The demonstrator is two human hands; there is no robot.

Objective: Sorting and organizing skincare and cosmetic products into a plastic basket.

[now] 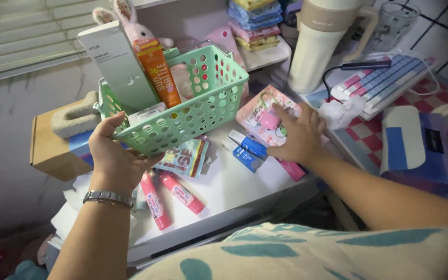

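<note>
- Left hand (114,155): clamped on the near rim and wall of a mint-green perforated basket (203,111), thumb over the rim, fingers under the side. Basket is lifted and tilted, its far end higher, above the white tabletop (229,184).
- Basket contents: a tall grey-white carton (117,65) and an orange tube box (156,70), both standing and leaning back; a small flat white box (147,113) lies at the near rim.
- Right hand (297,136): fingers spread, palm down, resting flat on a pink blister package (263,116) that lies on the tabletop just right of the basket. Hand is open, not closed around anything.
- Hands are well apart, the basket's right corner between them.
- Just left of the right hand: two small blue-and-white boxes (247,148), side by side, touching.
- Under the basket's near edge: a colourful flat sachet (186,157); below it two pink tubes (168,197) lie roughly parallel.
- Left of the basket: a brown cardboard box (53,150) with a grey stone-like item (76,119) on top.
- Right side: a cream tumbler (320,44), a pastel keyboard (385,83), crumpled tissue (340,111).
- Left wrist carries a metal bracelet (107,197).
</note>
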